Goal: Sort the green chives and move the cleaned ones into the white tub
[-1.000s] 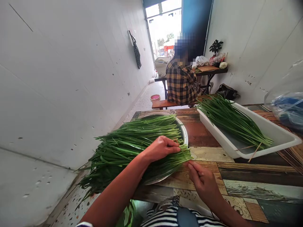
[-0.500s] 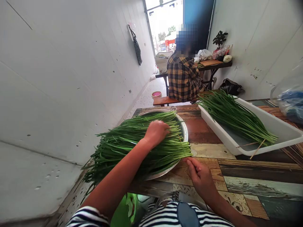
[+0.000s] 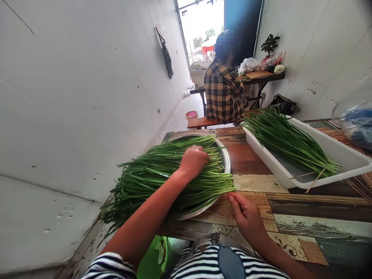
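A big pile of long green chives lies across a round metal basin on the patterned wooden table. My left hand rests on top of the pile, fingers curled into the stalks. My right hand sits on the table at the cut ends of the chives, its fingertips pinched together at the stalk ends. What it pinches is too small to make out.
A white rectangular tray at the right holds more chives and thin wooden sticks. A clear plastic bag sits at the far right. A person in a plaid shirt sits on a bench at another table behind. White walls close in on the left.
My left hand has moved from the stalk ends up onto the middle of the pile and curled shut. My right hand has stayed by the cut ends.
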`<state>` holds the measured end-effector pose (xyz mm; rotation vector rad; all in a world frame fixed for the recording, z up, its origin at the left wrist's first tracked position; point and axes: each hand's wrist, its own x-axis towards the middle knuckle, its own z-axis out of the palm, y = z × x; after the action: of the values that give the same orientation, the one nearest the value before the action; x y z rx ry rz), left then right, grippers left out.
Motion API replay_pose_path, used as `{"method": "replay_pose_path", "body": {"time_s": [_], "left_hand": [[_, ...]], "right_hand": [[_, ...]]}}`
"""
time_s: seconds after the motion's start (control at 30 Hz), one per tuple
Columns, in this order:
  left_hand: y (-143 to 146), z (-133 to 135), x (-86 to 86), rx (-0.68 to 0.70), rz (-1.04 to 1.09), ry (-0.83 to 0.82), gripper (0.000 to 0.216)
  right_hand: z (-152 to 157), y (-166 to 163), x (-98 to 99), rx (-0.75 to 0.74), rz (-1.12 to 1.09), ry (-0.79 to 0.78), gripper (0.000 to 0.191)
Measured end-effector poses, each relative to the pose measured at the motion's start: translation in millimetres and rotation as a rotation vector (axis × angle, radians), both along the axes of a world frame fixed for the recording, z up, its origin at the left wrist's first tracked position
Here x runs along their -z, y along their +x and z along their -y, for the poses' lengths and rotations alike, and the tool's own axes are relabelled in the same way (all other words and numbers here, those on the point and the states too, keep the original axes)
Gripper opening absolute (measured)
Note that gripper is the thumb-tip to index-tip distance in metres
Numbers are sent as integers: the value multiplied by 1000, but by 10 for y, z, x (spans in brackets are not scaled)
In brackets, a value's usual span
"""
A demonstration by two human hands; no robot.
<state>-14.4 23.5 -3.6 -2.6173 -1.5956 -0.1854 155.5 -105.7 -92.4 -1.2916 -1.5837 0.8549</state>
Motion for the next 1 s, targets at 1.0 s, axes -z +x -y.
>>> {"method": "replay_pose_path", "body": {"time_s": [1.0], "left_hand": [[66,-38,45,3,-1,-91,18]], "right_hand": [[-31,20,-54,23,38,37,36]]}}
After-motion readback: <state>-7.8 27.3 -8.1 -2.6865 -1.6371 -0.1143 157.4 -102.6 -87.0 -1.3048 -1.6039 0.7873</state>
